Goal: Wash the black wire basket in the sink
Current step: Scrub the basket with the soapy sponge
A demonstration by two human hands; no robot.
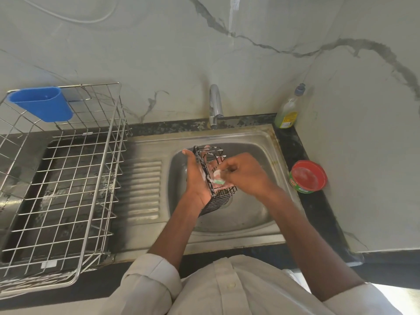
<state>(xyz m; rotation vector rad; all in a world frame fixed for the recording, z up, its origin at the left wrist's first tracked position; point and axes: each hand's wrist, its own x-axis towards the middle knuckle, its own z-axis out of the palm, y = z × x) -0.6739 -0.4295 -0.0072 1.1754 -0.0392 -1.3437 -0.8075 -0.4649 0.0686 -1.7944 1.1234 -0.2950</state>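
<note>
Marble-veined wall (250,64) rises beyond both hands, above a steel sink (227,137). Left of the hands stands a wire drying rack (68,178), partly cut off. Over the basin, the left hand (196,178) grips the sudsy black wire basket (218,194) from outside, thumb up. The right hand (245,172) pinches a green sponge (219,178) inside it, fingertips hidden.

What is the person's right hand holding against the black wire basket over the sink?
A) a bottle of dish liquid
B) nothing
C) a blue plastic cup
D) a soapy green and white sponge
D: the right hand pinches a foamy green and white sponge against the black wire basket, which the left hand holds.
</note>
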